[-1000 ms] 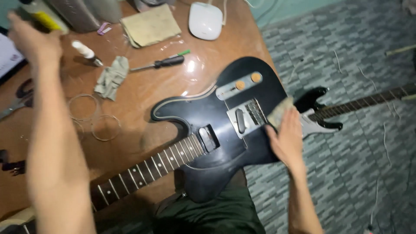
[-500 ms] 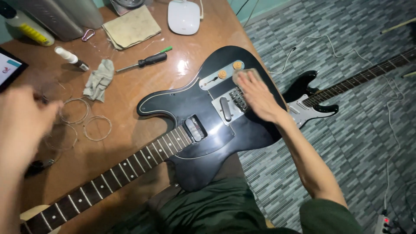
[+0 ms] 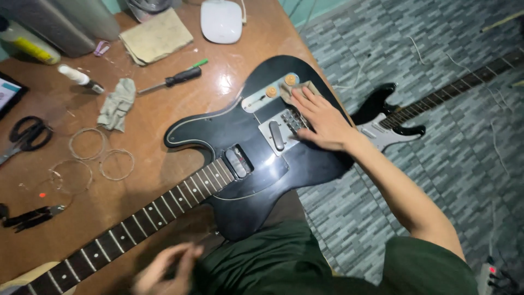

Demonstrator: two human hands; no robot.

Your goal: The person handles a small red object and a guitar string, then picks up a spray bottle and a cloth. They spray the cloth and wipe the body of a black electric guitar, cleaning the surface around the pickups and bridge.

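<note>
1. Bench (image 3: 180,164): brown wooden top, glossy, taking up the left and middle of the view; its right edge gives onto a grey patterned floor.
2. Black electric guitar (image 3: 256,158): lies slantwise across the bench's near right corner, body overhanging the right edge and the person's lap, neck running down toward the near left corner. No strings on it.
3. Second guitar (image 3: 387,123): black with a white plate, flat on the floor beyond the right edge, partly hidden behind the forearm.
4. Right hand (image 3: 322,120): laid flat, fingers spread, on the bridge end of the black guitar's body, pressing a small tan cloth (image 3: 303,87) by the two orange knobs. Half a second ago it lay on the same spot; a second ago it sat lower on the body (so the cloth is being worked along the top).
5. Left hand (image 3: 164,267): blurred at the near edge beside the neck, having dropped from the far left corner within the second; grip cannot be told, nothing seen in it.
6. Far edge: white rounded device (image 3: 221,21), folded tan rag (image 3: 155,37).
7. Middle: screwdriver (image 3: 174,79), crumpled grey cloth (image 3: 117,104).
8. Left edge: scissors (image 3: 24,136), coiled strings (image 3: 90,158).
</note>
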